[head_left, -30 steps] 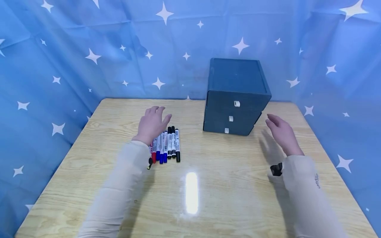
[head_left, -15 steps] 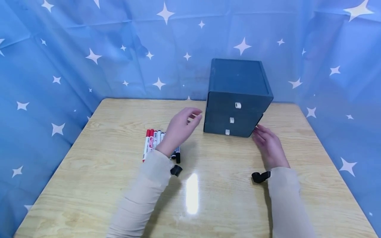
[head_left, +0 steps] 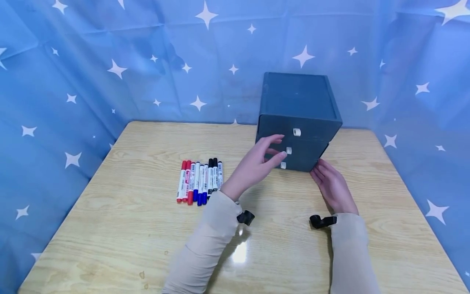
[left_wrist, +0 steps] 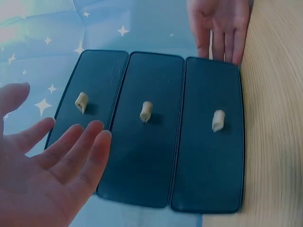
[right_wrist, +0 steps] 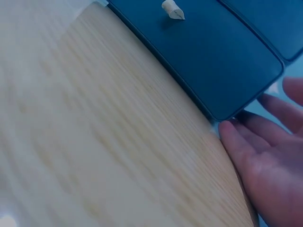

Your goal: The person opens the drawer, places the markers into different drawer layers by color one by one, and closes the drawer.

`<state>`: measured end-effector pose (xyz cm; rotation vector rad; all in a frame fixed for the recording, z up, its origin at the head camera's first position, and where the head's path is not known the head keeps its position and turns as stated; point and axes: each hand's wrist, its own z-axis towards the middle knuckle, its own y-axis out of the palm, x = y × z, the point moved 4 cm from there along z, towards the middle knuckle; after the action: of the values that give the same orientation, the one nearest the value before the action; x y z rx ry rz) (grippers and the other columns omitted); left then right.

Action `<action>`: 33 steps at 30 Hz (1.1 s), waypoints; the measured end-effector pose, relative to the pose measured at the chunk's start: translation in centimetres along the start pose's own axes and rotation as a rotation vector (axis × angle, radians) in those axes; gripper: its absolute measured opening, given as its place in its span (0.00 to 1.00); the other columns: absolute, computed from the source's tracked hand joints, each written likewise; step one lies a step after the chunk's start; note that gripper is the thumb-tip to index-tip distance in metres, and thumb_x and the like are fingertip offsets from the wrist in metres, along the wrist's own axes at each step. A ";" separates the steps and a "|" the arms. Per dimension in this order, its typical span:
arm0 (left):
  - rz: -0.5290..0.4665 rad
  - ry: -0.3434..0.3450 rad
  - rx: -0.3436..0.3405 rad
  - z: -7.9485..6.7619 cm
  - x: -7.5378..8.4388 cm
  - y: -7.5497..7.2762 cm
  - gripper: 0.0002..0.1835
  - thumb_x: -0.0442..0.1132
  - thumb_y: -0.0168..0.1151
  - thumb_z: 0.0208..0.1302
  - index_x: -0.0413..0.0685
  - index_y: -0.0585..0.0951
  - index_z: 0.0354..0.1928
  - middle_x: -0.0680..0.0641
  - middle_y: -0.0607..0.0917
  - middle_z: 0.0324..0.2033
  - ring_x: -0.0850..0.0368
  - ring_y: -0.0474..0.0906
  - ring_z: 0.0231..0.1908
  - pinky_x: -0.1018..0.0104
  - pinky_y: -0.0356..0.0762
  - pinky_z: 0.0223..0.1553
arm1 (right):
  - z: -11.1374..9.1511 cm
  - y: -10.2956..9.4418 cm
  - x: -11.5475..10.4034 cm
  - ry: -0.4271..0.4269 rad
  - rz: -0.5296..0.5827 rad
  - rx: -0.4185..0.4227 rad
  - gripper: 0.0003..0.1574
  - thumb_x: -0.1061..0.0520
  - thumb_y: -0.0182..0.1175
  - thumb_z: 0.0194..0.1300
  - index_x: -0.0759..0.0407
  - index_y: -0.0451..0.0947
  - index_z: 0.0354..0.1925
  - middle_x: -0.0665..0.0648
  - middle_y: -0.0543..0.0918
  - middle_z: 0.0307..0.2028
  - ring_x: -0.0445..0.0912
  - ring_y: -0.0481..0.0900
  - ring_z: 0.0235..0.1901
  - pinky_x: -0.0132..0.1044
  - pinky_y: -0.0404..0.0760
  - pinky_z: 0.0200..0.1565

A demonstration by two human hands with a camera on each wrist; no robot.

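Observation:
A dark blue three-drawer box [head_left: 299, 96] stands at the back right of the table, its drawers closed. Each drawer front carries a small white pull tab, such as the top tab [head_left: 297, 132]. My left hand [head_left: 257, 165] hovers before the drawer fronts, fingers loosely bent and apart from the tabs; the left wrist view shows nothing in its palm [left_wrist: 42, 184]. At the box's lower right corner, my right hand [head_left: 333, 185] rests its fingertips against the side, fingers fairly straight, as the right wrist view also shows.
A row of several whiteboard markers [head_left: 198, 181] with red, blue and black caps lies on the wooden table [head_left: 110, 228], left of the box. The left forearm passes just right of them. A blue star-patterned curtain [head_left: 165, 49] hangs behind the table.
My left hand has moved right from above the markers to the front of the box, uncovering most of them. My right hand has moved left to the box's lower right side.

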<state>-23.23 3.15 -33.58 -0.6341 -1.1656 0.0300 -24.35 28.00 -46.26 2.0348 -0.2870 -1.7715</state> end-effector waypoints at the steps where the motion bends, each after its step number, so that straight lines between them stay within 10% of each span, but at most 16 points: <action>1: -0.019 0.007 -0.005 0.2 0.0 0.3 0.29 0.62 0.44 0.60 0.70 0.58 0.63 0.62 0.64 0.56 0.70 0.69 0.48 0.64 0.71 0.47 | 0.0 0.0 0.0 -0.004 -0.001 -0.011 0.40 0.58 0.42 0.70 0.60 0.29 0.68 0.58 0.31 0.68 0.48 0.35 0.67 0.41 0.45 0.63; 33: -0.138 0.033 -0.001 2.5 0.1 4.5 0.33 0.60 0.47 0.61 0.75 0.47 0.66 0.64 0.59 0.61 0.67 0.67 0.52 0.70 0.70 0.45 | -0.1 -0.4 -0.4 0.043 -0.028 -0.079 0.38 0.56 0.40 0.70 0.58 0.30 0.68 0.58 0.36 0.69 0.48 0.40 0.67 0.43 0.47 0.62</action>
<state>-24.05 8.01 -35.02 -0.5521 -1.1751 -0.0973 -24.32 28.55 -46.05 2.0284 -0.1731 -1.7252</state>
